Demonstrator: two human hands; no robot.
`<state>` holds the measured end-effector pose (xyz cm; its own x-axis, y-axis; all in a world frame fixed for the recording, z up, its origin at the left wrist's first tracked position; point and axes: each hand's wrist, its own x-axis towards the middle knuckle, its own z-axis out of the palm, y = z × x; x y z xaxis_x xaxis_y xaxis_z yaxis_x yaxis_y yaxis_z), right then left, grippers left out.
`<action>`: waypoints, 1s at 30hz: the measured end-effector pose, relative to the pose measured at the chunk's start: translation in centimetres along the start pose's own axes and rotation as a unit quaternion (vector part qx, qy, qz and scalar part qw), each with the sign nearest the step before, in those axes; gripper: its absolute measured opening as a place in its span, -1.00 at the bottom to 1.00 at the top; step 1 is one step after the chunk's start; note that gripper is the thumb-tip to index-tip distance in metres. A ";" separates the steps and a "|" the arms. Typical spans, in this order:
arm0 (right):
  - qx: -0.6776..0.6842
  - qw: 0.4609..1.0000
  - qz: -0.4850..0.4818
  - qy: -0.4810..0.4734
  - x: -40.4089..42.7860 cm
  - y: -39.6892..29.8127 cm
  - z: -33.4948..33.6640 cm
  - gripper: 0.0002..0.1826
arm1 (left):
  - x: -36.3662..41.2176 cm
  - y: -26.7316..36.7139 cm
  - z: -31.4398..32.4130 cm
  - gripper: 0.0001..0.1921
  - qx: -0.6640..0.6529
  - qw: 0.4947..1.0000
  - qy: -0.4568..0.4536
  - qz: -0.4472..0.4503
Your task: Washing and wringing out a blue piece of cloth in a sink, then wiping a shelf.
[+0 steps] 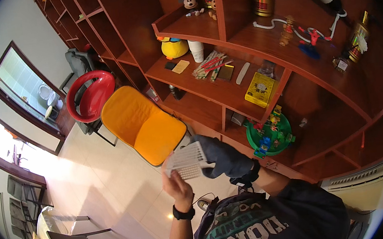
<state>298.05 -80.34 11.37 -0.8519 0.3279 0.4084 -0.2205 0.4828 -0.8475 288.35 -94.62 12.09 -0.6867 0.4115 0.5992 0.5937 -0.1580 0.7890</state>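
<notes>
A translucent ribbed plastic piece [186, 160], perhaps a small case or grid, is held up between my two hands. My bare left hand [178, 187] grips its left side, the thumb lying over the lower edge, and a black band is round that wrist. From the right, my right hand [223, 156], in a dark grey glove, takes hold of its other side. The glove hides part of this side, and its fingertips are hard to make out. A small white part [208, 165] shows beside the gloved fingers; what it belongs to cannot be told.
An orange chair [156, 137] stands beyond my hands, with a red round seat [91, 95] behind it. On the wooden shelf [202, 91] lie wrapped sticks and a yellow box [260, 89]. A green tub [286, 140] of toys sits lower right. Bottles and figurines occupy the upper shelves.
</notes>
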 end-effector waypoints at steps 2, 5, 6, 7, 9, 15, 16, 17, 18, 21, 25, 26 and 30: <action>0.020 0.998 -0.045 0.041 -0.3 -1.5 0.8 -0.42 | 0.3 0.1 0.9 -0.63 -0.019 0.992 -0.103 0.064; 0.483 0.870 0.066 0.069 -1.5 0.0 1.8 -0.54 | 0.3 -0.2 1.2 -0.66 0.091 0.978 -0.163 0.096; 0.258 0.960 -0.005 0.113 -0.6 0.3 1.8 -0.64 | 0.3 -0.4 1.0 -0.68 0.104 0.977 -0.174 0.071; 0.258 0.959 -0.005 0.114 -0.5 0.1 1.2 -0.64 | 0.4 -0.7 0.5 -0.64 0.119 0.975 -0.178 0.054; 0.029 0.988 -0.043 0.143 -0.6 -1.4 0.1 -0.68 | 0.4 0.2 -0.4 -0.57 0.089 0.986 -0.143 -0.020; -0.197 0.962 -0.094 0.164 -0.5 -2.2 -0.9 -0.59 | -0.4 0.1 -4.1 -0.48 -0.400 0.822 -0.161 -0.372; -0.189 0.970 -0.092 0.123 -0.3 -2.9 -1.1 -0.59 | -0.4 0.6 -4.0 -0.52 -0.405 0.818 -0.136 -0.385; -0.180 0.976 -0.091 0.083 -0.1 -3.2 -1.1 -0.58 | -0.5 0.9 -3.8 -0.56 -0.411 0.813 -0.110 -0.398; -0.217 0.957 -0.159 0.106 -0.2 -2.4 -1.2 -0.61 | -0.3 1.4 -3.1 -0.56 -0.414 0.811 -0.113 -0.398; -0.363 0.900 -0.225 0.085 -0.9 0.2 -0.5 -0.58 | -0.4 1.8 -2.2 -0.65 -0.324 0.839 -0.095 -0.427; -0.214 0.963 -0.125 0.111 -0.3 -1.8 -0.8 -0.50 | -0.6 2.6 -1.1 -0.72 -0.413 0.813 -0.061 -0.406; -0.213 0.963 -0.124 0.110 0.0 -1.8 -1.0 -0.50 | -0.6 3.0 -1.0 -0.70 -0.431 0.822 -0.054 -0.370; 0.232 0.970 0.032 0.058 0.0 -1.0 -0.5 -0.20 | -0.2 2.7 -1.3 -0.66 -0.482 0.816 -0.078 -0.309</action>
<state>298.53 -80.41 12.34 -0.8177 0.4475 0.3622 -0.3817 0.0496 -0.9230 289.56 -96.26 14.33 -0.6228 0.7782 0.0809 -0.5044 -0.4784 0.7189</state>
